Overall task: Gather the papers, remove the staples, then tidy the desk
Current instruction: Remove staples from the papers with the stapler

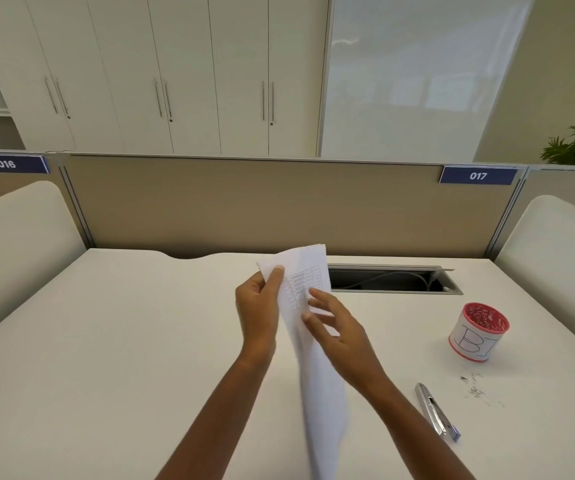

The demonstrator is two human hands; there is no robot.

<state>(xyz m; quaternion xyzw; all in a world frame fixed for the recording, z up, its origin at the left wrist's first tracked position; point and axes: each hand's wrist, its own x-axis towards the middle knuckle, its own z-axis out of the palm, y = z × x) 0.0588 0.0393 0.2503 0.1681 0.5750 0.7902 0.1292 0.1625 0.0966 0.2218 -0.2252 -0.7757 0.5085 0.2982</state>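
Note:
A bunch of white printed papers (313, 358) hangs almost edge-on above the middle of the white desk (106, 341). My left hand (258, 306) pinches their upper left corner between thumb and fingers. My right hand (334, 330) is just right of the sheets, fingers spread and touching the printed face, without a clear grip. A metal staple remover (436, 412) lies on the desk to the right of my right forearm. Several loose staples (474, 389) are scattered beside it.
A red mesh cup (480, 330) wrapped in a hand-lettered paper label stands at the right. An open cable tray (393, 280) is cut into the desk's far side. A beige partition (279, 206) closes the back, and white side panels (12, 244) flank the desk.

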